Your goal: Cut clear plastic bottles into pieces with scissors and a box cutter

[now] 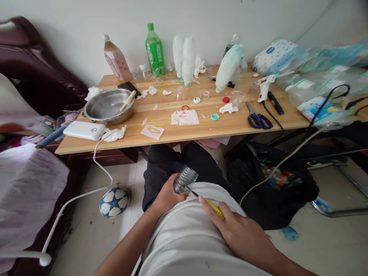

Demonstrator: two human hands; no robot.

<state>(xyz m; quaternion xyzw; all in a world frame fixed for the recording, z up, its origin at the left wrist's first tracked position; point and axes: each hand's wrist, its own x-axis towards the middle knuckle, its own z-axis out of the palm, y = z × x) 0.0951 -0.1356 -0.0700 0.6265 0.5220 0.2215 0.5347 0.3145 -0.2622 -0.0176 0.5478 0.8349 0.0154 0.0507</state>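
Clear plastic bottle piece point(184, 179), ribbed and cut short, lies in the person's lap, below the front edge of the wooden table point(184, 132). Left hand point(166, 197) is closed round its lower end, fingers wrapped on the plastic. Right hand point(238, 230) pinches a yellow-handled utility knife point(211, 204), the dark blade tip meeting the piece near the left thumb. For a clean cut, judged from this pose: keep the piece steady against the thigh, direct the blade away from the holding fingers, and use light pressure, since thin ribbed plastic may skid. On the table: a steel bowl point(109, 105) near the left edge, blue scissors point(258, 119) toward the front right, a glue gun point(264, 87) behind them.
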